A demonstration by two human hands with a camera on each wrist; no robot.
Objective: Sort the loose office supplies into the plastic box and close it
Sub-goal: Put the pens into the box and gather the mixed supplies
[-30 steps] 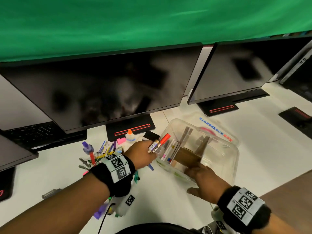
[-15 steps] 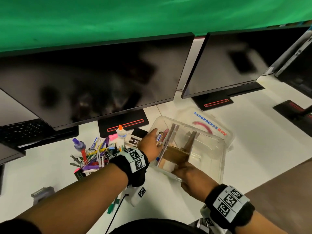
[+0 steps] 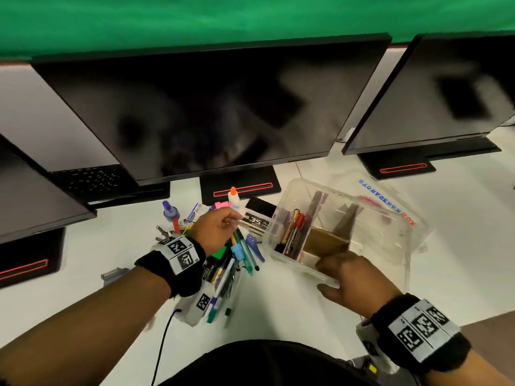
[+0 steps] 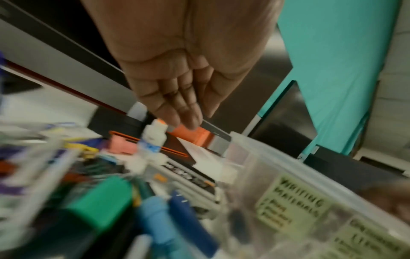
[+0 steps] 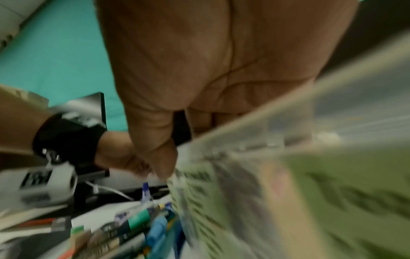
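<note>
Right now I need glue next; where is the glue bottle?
Head view: the glue bottle stands before the middle monitor's base, beyond the left hand, left of the plastic box.

Office desk (image 3: 459, 232); row of monitors (image 3: 211, 112); keyboard (image 3: 92, 181)

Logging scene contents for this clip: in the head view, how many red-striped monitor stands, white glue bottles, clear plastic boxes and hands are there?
Red-striped monitor stands: 3
White glue bottle: 1
Clear plastic box: 1
Hands, left hand and right hand: 2
Total: 7
</note>
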